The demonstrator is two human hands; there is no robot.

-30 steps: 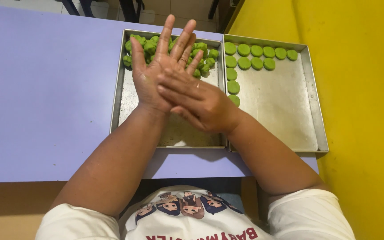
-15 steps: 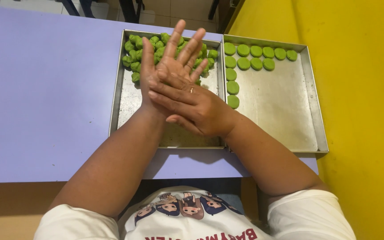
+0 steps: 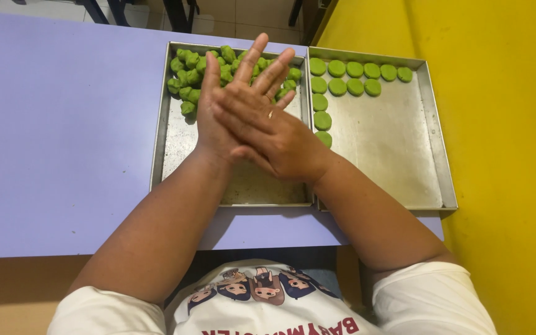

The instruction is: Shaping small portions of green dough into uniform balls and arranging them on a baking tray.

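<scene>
My left hand (image 3: pixel 213 127) is held up flat over the left metal tray (image 3: pixel 158 130), fingers spread and pointing away from me. My right hand (image 3: pixel 277 138) lies across its palm, pressed against it; a ring shows on one finger. Whatever may be between the palms is hidden. A heap of rough green dough lumps (image 3: pixel 192 79) fills the far end of the left tray, just beyond my fingertips. In the right metal tray (image 3: pixel 386 146), flattened green dough discs (image 3: pixel 355 77) lie in rows along the far edge and down the left side.
Both trays sit side by side on a lilac table (image 3: pixel 63 136), the right one near the table's right end. A yellow wall (image 3: pixel 510 124) rises right of it. Chair or table legs (image 3: pixel 181 12) stand beyond the far edge.
My pressed hands have slid against each other: the right hand has moved up along the left palm, and the left fingers have shifted slightly right. The trays have not moved.
</scene>
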